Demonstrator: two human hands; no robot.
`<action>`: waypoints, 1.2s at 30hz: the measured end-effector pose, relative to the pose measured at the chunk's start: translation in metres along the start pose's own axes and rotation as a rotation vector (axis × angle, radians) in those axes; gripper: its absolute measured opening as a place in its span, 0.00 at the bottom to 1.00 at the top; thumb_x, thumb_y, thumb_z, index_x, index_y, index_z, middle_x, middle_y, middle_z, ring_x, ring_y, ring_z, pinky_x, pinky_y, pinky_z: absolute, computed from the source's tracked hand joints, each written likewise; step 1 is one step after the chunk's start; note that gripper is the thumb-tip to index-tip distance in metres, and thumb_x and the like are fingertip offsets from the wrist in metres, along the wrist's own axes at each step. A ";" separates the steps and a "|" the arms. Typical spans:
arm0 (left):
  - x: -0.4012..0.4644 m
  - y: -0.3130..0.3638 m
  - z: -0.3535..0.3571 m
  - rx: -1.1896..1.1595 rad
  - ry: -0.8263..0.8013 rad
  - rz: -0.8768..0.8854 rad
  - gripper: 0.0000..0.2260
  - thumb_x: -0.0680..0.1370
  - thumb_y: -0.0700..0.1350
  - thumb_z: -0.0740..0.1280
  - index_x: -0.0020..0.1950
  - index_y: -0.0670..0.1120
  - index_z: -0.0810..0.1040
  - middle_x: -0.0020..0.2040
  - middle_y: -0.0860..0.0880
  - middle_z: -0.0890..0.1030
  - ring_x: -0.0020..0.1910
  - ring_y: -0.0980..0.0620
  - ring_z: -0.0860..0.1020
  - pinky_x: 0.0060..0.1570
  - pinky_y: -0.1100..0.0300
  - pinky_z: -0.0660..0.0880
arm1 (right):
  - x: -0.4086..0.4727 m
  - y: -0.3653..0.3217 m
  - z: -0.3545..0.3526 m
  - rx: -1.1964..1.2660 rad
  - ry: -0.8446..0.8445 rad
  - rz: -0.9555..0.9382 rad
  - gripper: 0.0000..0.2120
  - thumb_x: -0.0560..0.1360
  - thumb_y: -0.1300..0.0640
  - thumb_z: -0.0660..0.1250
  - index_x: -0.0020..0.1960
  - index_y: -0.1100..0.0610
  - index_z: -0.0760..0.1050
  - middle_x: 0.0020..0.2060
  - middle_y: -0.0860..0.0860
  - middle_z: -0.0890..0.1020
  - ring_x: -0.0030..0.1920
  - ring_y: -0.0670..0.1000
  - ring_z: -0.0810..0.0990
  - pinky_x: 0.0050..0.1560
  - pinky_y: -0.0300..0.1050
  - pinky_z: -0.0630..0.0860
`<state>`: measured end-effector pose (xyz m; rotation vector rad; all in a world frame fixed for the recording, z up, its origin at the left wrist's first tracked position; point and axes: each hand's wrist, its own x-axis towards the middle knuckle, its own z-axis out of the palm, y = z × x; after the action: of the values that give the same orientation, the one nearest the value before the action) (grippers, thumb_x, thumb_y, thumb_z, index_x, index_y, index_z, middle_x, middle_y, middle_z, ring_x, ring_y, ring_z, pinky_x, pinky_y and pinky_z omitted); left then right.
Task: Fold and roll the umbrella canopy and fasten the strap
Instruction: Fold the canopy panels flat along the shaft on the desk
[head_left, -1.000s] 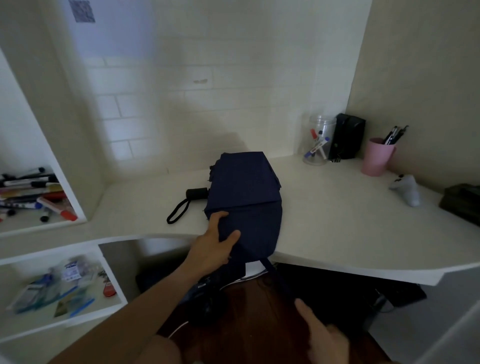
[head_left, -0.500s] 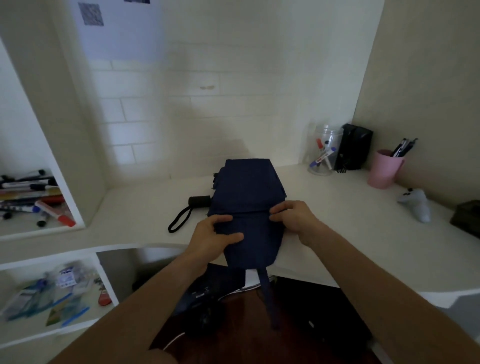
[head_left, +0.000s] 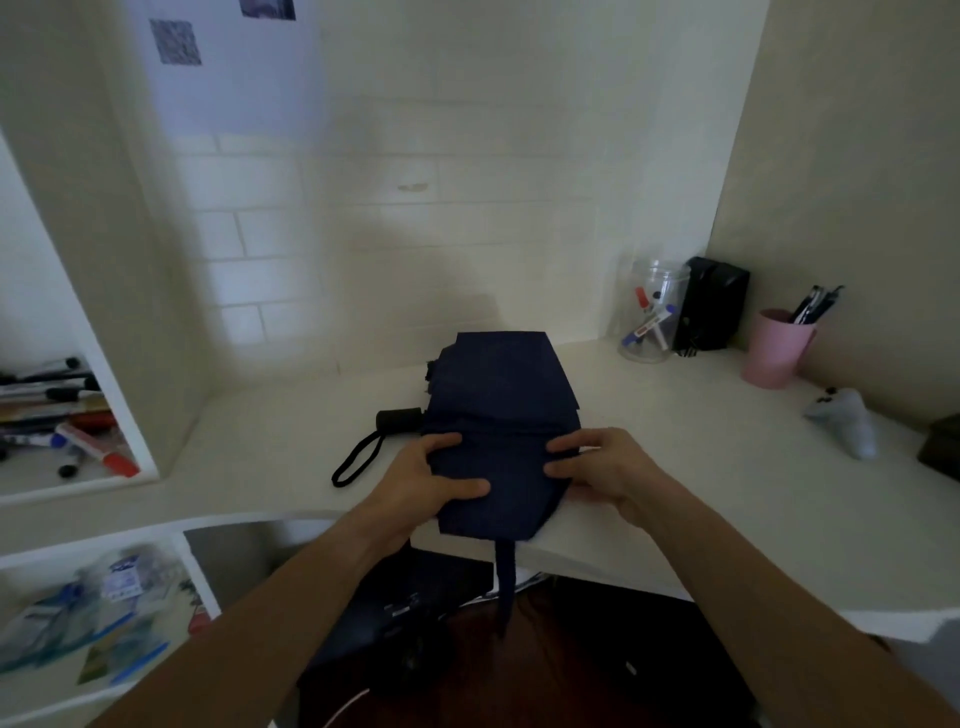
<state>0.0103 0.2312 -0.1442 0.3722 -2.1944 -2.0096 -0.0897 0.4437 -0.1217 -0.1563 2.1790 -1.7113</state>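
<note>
We have one navy umbrella canopy (head_left: 501, 410) lying flat on the pale desk (head_left: 701, 467), just ahead of us at twelve o'clock, its near edge at the desk's front lip. Its fabric panel runs from six to twelve, away from us, while the black handle (head_left: 399, 419) sticks out at nine o'clock with its wrist loop (head_left: 358, 461) trailing toward seven, so we judge the shaft lies crosswise, nine to three, under the cloth. One strap (head_left: 505, 582) hangs from the near edge at six, dangling below the desk front and not yet fastened. Our left hand (head_left: 421, 480) is curled on the left edge of the near flap, fingers on top and thumb laid across the cloth; our right hand (head_left: 605, 467) is pinching the right edge the same way. Both hands have cloth in their hold, about level with each other, neither nearer. Rolling should run toward twelve along the panel, we judge, leaving the strap outermost. At two o'clock stand one clear jar (head_left: 652, 312), one black box (head_left: 714, 304) and one pink cup (head_left: 776, 348) of pens.
</note>
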 end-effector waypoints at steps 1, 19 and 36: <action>-0.002 -0.002 -0.002 0.006 0.006 0.005 0.37 0.68 0.37 0.81 0.74 0.45 0.71 0.66 0.49 0.76 0.59 0.52 0.80 0.48 0.60 0.82 | 0.001 0.002 -0.001 0.017 0.025 -0.023 0.14 0.68 0.71 0.76 0.52 0.63 0.83 0.52 0.59 0.84 0.48 0.55 0.84 0.43 0.44 0.84; -0.017 -0.007 -0.019 0.249 -0.010 0.030 0.44 0.64 0.41 0.84 0.76 0.48 0.68 0.72 0.52 0.71 0.65 0.50 0.78 0.67 0.51 0.75 | -0.036 0.022 -0.017 -0.074 -0.084 -0.114 0.18 0.66 0.66 0.79 0.54 0.58 0.84 0.51 0.60 0.85 0.54 0.55 0.83 0.47 0.35 0.78; 0.013 -0.014 -0.004 1.278 -0.036 0.436 0.32 0.78 0.68 0.44 0.74 0.55 0.69 0.75 0.52 0.70 0.73 0.49 0.69 0.72 0.49 0.66 | 0.002 0.022 0.023 -1.139 -0.140 -0.725 0.22 0.83 0.45 0.55 0.75 0.52 0.66 0.72 0.49 0.70 0.71 0.52 0.65 0.74 0.45 0.61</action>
<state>-0.0001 0.2229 -0.1590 -0.0578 -2.9210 -0.2293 -0.0803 0.4281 -0.1473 -1.4110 2.8709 -0.3955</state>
